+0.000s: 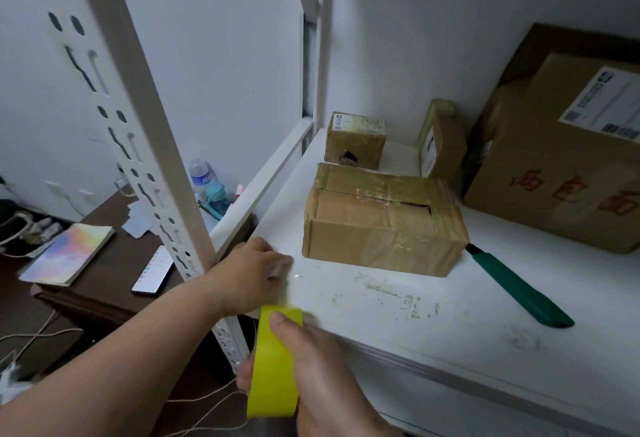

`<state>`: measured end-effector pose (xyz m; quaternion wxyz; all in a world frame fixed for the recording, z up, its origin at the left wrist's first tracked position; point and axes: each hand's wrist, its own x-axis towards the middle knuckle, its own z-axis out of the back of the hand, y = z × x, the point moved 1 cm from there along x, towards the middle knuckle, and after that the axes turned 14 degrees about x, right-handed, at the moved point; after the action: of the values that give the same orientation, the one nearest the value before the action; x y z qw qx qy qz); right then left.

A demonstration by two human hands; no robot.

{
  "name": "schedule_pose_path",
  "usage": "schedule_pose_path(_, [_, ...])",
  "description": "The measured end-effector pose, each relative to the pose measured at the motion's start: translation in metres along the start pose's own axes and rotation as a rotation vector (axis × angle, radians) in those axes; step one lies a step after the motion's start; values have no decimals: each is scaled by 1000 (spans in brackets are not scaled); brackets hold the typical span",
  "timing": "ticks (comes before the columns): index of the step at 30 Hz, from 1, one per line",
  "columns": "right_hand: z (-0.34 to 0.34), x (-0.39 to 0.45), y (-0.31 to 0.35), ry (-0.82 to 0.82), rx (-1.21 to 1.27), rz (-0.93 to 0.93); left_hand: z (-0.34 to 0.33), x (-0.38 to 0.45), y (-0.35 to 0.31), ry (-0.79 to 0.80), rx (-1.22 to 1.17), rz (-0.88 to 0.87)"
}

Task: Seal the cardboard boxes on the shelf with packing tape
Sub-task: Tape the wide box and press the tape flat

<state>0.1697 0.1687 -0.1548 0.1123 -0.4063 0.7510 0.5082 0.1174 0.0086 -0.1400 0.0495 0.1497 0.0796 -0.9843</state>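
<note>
Yellow-green tape roll point(273, 372) at the shelf's point(450, 315) near left edge, gripped by right hand point(311, 350), left hand point(252, 273) pinching its clear pulled end, taped cardboard box point(381, 225) just beyond, green-handled knife point(519, 287) right, larger boxes point(561, 159) far right

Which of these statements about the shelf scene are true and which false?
1. The right hand grips a yellow-green roll of packing tape. True.
2. The left hand rests on the nearest cardboard box. False: it pinches the tape's pulled end, apart from the box.
3. A green-handled knife lies on the shelf, right of that box. True.
4. The nearest box's top is fully closed. False: a dark gap shows in its top seam.
5. A water bottle stands on the shelf. False: it stands below, left of the shelf.
</note>
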Motion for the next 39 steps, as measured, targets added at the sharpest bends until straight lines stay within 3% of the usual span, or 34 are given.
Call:
schedule_pose_path(2, [-1,-6,7,-13,87,-29,5,-3,-2,35,-22,14])
schedule_pose_path(7, [-6,-13,19,8,14,53,21,-9,-10,149,-64,111])
schedule_pose_path(13, [-15,-24,30,26,-90,140,23,-12,-13,123,-972,342])
schedule_pose_path(16, [-17,-36,38,54,-185,240,33,-14,-14,81,-1323,292])
schedule_pose_path(20, [-6,-51,51,89,-254,353,56,-21,-20,-72,-1294,123])
schedule_pose_path(23, [7,-60,57,146,-269,365,67,-22,-36,-220,-1105,8])
schedule_pose_path(27, [32,-67,66,103,-334,463,78,-8,-69,-378,-909,-120])
schedule_pose_path(33, [74,-72,80,-68,-379,565,103,19,-122,-464,-807,-216])
schedule_pose_path(36, [92,-78,90,-155,-362,493,118,35,-142,-525,-878,-207])
schedule_pose_path(39, [108,-84,101,-164,-395,447,121,54,-152,-463,-910,-210])
